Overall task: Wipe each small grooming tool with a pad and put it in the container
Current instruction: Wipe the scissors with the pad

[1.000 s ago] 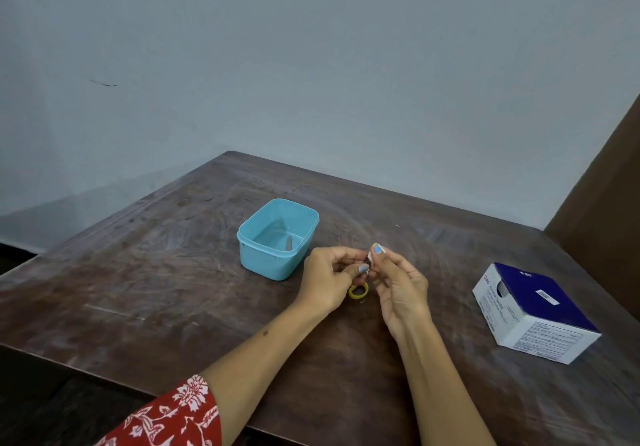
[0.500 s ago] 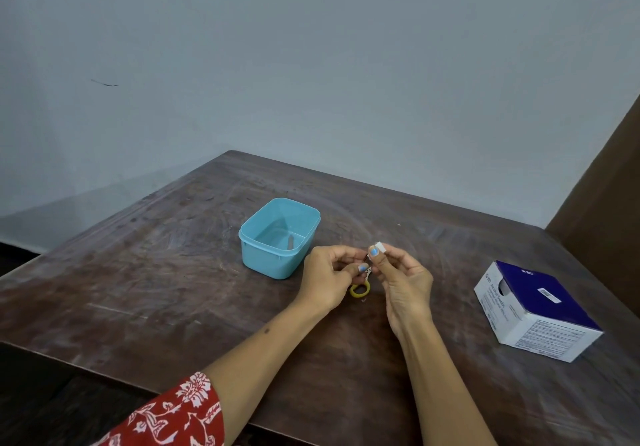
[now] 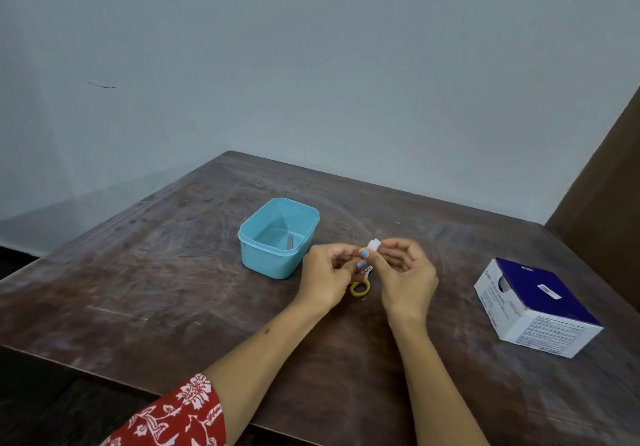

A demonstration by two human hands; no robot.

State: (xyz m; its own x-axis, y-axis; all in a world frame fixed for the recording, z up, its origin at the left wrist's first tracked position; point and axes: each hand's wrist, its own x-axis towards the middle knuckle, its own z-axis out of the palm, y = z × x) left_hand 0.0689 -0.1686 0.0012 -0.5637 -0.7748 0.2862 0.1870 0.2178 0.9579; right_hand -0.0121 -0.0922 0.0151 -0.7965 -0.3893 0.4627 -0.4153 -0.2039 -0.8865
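Both hands meet over the middle of the desk (image 3: 173,272), fingers curled. The left hand (image 3: 327,277) pinches a small pair of scissors (image 3: 360,284) whose yellow finger loop hangs just below the knuckles, and the right hand (image 3: 403,274) pinches a small white pad (image 3: 374,244) between thumb and fingertips. Over the last second the pad has risen a little and the right hand has turned outward, so the white now pokes up above the thumbs, which reads as a wiping stroke drawn along the blades. The tool looks to be mid-clean, not yet ready to drop. The blue container (image 3: 277,258) sits just beyond the left hand, with one slim grey tool (image 3: 290,240) already lying inside. Well off past the right hand lies a blue-and-white box (image 3: 536,310).
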